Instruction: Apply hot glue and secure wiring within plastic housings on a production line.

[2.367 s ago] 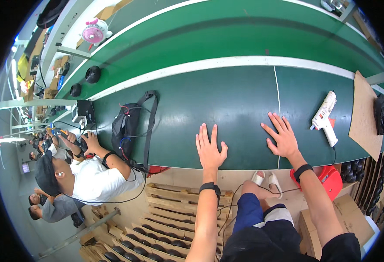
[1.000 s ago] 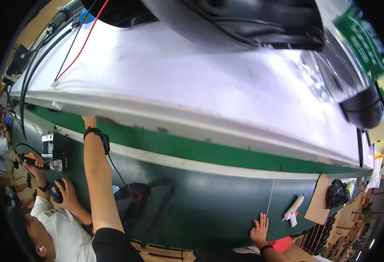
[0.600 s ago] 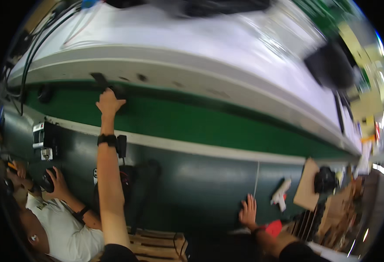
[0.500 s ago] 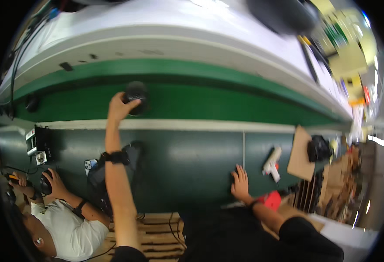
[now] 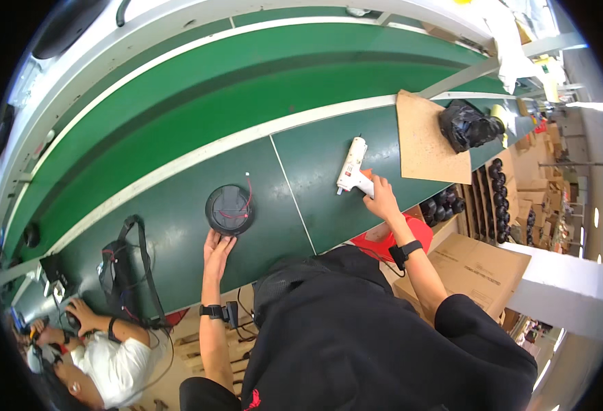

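A round black housing (image 5: 229,210) lies on the dark green worktop with its inner side up. A thin red wire loops across it and ends in a small white connector above its rim. My left hand (image 5: 218,252) grips the near edge of this housing between thumb and fingers. To the right, a white hot glue gun (image 5: 352,164) lies tilted, nozzle toward me. My right hand (image 5: 382,198) is closed around the end of its handle; the palm side is hidden.
Beyond the worktop runs a green conveyor belt (image 5: 246,89) behind a white rail. A cardboard sheet (image 5: 428,144) and a black plastic bag (image 5: 467,127) are at the right. A black strapped bag (image 5: 116,274) lies left, near a co-worker (image 5: 120,363). Below right are a red bin (image 5: 377,246) and a carton (image 5: 476,274).
My left hand has brought the black housing from the conveyor onto the worktop, inner side now up. My right hand has gone from resting on the worktop to the glue gun's handle. The view has turned.
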A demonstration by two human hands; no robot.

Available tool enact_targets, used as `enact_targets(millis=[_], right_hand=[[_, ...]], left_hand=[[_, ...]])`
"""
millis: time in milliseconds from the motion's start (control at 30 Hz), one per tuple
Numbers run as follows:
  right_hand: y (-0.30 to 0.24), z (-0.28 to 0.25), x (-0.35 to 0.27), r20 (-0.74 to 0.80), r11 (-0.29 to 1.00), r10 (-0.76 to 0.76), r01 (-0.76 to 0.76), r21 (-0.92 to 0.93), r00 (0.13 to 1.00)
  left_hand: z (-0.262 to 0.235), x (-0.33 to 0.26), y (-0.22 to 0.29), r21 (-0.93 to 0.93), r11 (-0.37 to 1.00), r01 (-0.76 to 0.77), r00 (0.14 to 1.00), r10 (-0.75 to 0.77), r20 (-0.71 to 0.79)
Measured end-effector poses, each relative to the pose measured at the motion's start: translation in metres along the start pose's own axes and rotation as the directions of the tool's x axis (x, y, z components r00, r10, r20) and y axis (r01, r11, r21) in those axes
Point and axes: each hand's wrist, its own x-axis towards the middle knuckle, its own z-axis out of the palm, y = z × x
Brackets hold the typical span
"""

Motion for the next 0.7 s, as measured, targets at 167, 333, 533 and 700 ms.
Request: enact_targets(millis=[167,333,533,700], right_hand=[[0.021,0.043,0.03,-0.177,0.99,-0.063,0.039,-0.137,0.982],[-0.012,0.062,0.052,-0.212,0.98,0.115,-0.146,-0.139,0.97],[0.005,0.076,0.035,-0.378,0.972,0.197,-0.231,-0.046,0.905],[-0.011,0.054,0.0,-0.422,0.98,0.185,-0.138,0.14,0.887]], left_hand=[[0.037,-0.028,0.023,0.925,0.374,-0.067,0.93,0.36,-0.077],[0.067,-0.028,0.064,0.959,-0.224,-0.175,0.862,0.436,0.26],[0.083,-0.04,0.072,0.996,-0.054,0.075,0.992,0.102,-0.069],[0.058,-0.02,0.094,0.997,0.067,0.033,0.983,0.177,-0.044]])
